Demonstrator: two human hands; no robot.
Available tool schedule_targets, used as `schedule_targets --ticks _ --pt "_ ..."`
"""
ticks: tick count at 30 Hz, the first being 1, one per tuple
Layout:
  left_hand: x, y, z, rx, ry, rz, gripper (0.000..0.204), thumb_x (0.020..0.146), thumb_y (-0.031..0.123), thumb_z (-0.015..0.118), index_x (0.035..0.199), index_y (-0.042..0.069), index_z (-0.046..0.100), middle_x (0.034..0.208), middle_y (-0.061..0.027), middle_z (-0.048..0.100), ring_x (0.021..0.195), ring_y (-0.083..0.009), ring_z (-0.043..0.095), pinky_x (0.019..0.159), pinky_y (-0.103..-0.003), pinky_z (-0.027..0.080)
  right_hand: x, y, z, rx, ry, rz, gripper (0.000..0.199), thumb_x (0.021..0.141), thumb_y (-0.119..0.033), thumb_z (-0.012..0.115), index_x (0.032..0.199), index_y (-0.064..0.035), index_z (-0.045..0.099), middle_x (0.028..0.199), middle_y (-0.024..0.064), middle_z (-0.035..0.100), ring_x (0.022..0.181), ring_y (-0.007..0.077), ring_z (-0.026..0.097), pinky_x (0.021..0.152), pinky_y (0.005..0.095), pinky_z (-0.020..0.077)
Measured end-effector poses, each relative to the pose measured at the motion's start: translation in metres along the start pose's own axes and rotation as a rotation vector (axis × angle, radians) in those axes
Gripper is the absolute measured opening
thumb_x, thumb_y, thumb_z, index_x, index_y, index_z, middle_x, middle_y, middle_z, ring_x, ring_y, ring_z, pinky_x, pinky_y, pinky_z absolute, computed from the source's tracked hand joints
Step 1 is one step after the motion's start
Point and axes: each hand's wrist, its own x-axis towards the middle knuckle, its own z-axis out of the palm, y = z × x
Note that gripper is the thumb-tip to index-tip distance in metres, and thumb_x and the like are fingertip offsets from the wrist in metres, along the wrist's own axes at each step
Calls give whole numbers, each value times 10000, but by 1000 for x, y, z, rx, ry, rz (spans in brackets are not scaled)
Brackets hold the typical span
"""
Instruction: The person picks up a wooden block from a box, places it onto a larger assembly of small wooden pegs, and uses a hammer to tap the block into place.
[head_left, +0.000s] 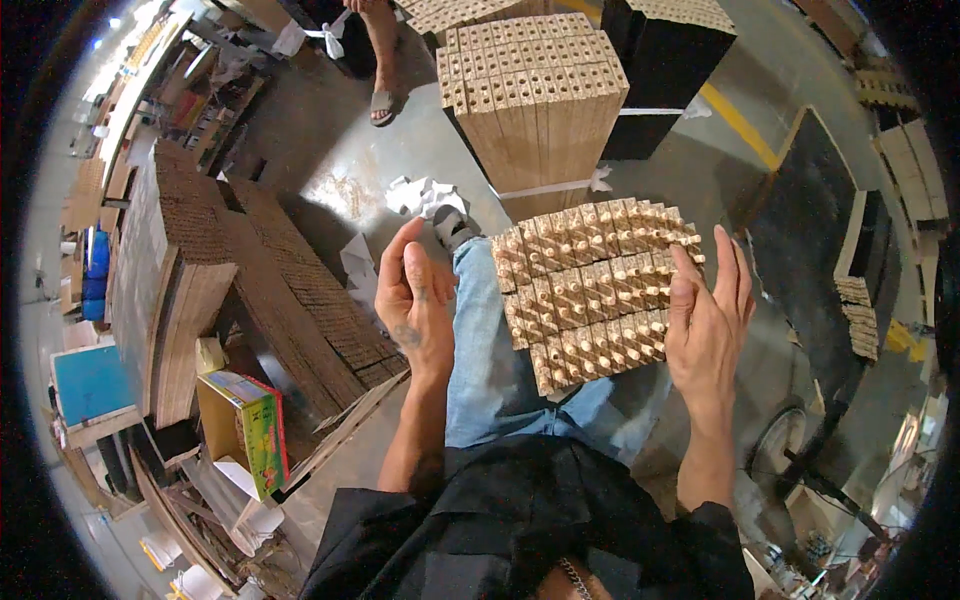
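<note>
Before my lap stands a stack of wooden boards (595,290), end up. Rows of pale wooden dowels (600,296) stick out of the board ends. My right hand (705,325) rests against the stack's right edge, its fingers stretched out and the thumb and index fingertips near the outermost dowels. No grip on any dowel can be made out. To the left, apart from the stack, my left hand (417,305) is raised over my left leg. Its palm faces inward, the fingers are loosely bent and nothing shows in them.
Ahead stand strapped board stacks with holes in their ends (535,80). A bench of dark panels (290,290) and an open yellow-green carton (243,430) are at my left. A black sheet (810,230) lies at right. Crumpled white paper (425,195) and another person's foot (382,105) are ahead.
</note>
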Motion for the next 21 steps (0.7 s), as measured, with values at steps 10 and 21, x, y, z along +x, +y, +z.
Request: schedule_targets --ticks 10,21 --pt "6 -8 -19 57 32 -26 324 1023 217 490 1252 -3 554 610 42 396 551 -53 383 533 -232 363 4 -11 2 69 -17 76 348 1009 -268 457 1161 -30 661 1239 256 549 1172 403 518 1005 447 411" --pt "3 3 -7 210 38 -3 332 951 155 611 1242 -2 579 829 -4 587 757 -85 537 699 -246 457 6 14 -8 819 243 422 151 936 -149 634 1009 -21 601 1186 114 578 1063 182 570 892 312 458"
